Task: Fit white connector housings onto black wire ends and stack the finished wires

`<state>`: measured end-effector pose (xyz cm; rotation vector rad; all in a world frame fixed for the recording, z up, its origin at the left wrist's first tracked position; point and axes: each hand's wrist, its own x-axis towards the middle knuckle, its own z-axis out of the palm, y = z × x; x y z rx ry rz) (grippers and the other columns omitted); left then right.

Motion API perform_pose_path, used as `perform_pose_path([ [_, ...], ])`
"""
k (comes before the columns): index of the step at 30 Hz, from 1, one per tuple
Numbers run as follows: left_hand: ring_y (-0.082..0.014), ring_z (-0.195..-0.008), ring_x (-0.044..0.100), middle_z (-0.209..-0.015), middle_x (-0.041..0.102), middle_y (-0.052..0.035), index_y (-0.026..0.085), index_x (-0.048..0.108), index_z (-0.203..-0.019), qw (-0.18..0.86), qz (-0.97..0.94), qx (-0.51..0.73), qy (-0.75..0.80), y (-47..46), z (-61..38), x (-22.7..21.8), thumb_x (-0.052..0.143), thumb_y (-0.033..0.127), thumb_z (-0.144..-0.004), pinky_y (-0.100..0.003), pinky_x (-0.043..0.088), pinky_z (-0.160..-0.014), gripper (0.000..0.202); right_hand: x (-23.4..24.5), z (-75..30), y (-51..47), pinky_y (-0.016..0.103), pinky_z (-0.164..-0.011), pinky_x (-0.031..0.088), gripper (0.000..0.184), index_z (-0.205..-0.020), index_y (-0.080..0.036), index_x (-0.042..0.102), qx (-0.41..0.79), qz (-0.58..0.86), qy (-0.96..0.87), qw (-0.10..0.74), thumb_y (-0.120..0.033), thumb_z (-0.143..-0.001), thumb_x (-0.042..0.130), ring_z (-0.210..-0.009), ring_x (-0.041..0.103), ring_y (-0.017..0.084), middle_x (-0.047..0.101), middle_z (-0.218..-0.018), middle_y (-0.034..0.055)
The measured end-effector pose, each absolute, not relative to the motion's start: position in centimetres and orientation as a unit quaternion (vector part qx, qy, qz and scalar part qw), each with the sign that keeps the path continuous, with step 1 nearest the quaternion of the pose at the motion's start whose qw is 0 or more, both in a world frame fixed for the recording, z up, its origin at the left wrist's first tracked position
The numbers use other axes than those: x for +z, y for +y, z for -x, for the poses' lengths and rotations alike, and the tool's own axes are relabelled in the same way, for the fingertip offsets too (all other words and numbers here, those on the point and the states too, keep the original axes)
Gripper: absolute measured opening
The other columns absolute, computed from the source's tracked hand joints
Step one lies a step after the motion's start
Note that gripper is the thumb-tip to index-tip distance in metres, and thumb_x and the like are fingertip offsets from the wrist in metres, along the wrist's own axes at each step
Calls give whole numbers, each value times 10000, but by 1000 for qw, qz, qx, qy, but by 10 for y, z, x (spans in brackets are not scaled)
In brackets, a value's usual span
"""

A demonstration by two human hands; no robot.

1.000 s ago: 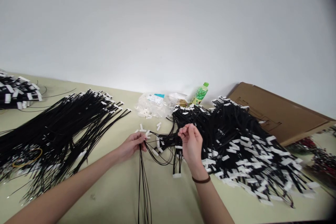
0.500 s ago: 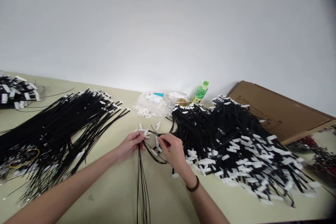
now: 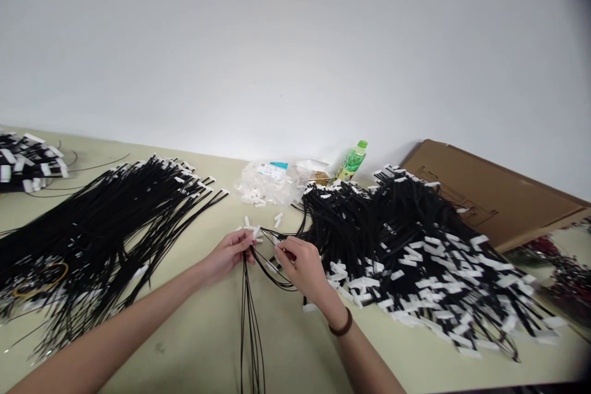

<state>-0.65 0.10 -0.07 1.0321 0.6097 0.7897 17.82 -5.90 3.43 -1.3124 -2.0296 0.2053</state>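
Note:
My left hand [image 3: 236,246] pinches a small white connector [image 3: 257,232] near the middle of the table. Black wires [image 3: 250,326] hang down from it toward the table's front edge, and others loop to the right. Beside it, my right hand [image 3: 298,261] has its thumb and forefinger closed on a thin black wire at the loop; the exact spot between the fingertips is too small to make out. Several loose white connectors [image 3: 277,220] lie on the table just beyond the hands.
Black wire bundles with white ends lie at left [image 3: 115,215] and right [image 3: 397,240]. Behind my hands are a clear plastic bag [image 3: 268,181] of white connectors and a green-capped bottle [image 3: 351,163]. A cardboard box [image 3: 484,191] leans at the right; red-and-dark wires [image 3: 558,271] lie beyond.
My right hand has shifted very slightly, its fingertips a little lower near the wires. My left hand keeps its place with the connector.

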Motion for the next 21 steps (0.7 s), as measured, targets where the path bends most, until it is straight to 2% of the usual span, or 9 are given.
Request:
perform_pose_path([
  [21,-94,-564,501,-696,495,0,140,502,-715,755,-469,364,277,0,6,2,580,318,-755,-233,402,-565,198,35,-179,-60,194,-551,283,177,-719,-165,557,66,503,-802,315,-184,-853,442,-568,413,93,450,-627,-12],
])
